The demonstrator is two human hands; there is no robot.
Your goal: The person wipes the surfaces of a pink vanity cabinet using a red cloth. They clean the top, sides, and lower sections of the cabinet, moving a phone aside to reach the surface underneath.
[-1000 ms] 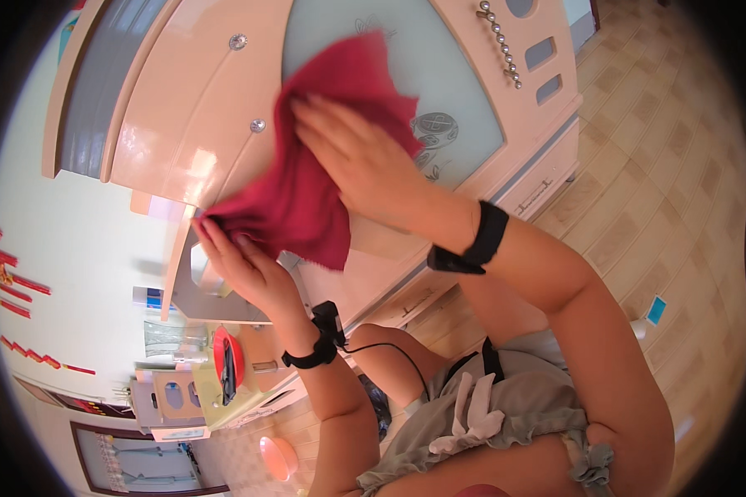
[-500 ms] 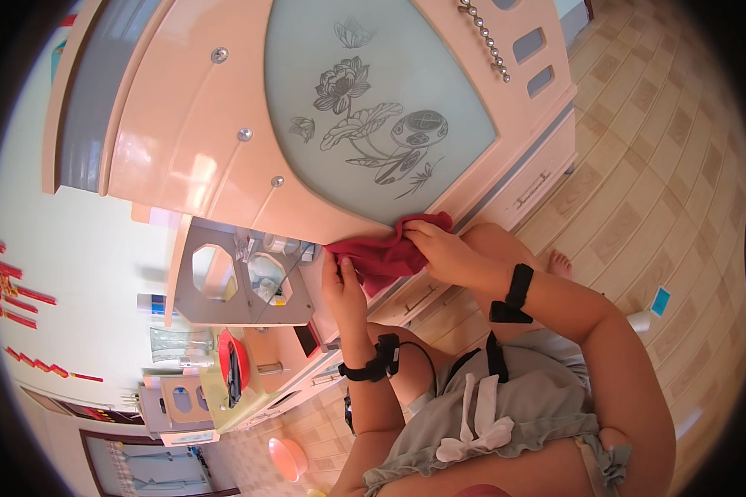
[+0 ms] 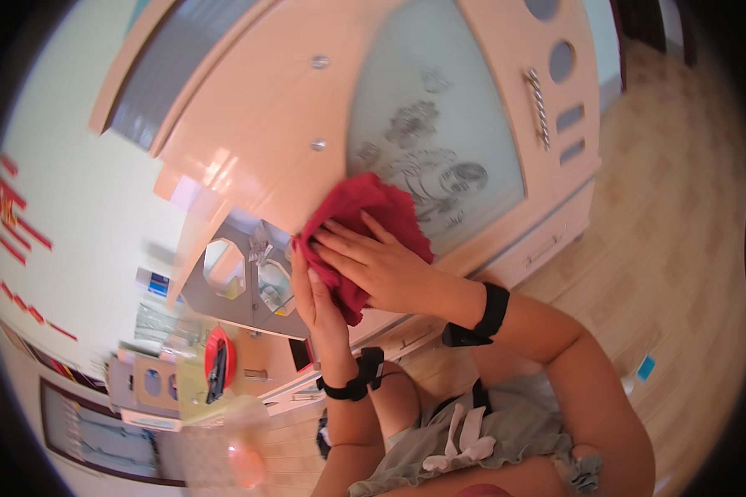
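Remotely, I view the red cloth [image 3: 360, 199] before the pink cabinet [image 3: 265, 124], right hand [image 3: 383, 269] laid on it, fingers extended and parted, left hand [image 3: 322, 321] at its edge, grip unclear.

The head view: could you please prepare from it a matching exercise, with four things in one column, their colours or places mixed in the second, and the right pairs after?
Things
1. cloth
2. frosted panel
3. bow
4. bowl

Descriptions
A. whitish, on grey clothing
B. bright red, with a dark item in it
C. dark red, touched by the left hand and right hand
D. pale bluish, with a dark flower drawing

Pairs: 1-C, 2-D, 3-A, 4-B
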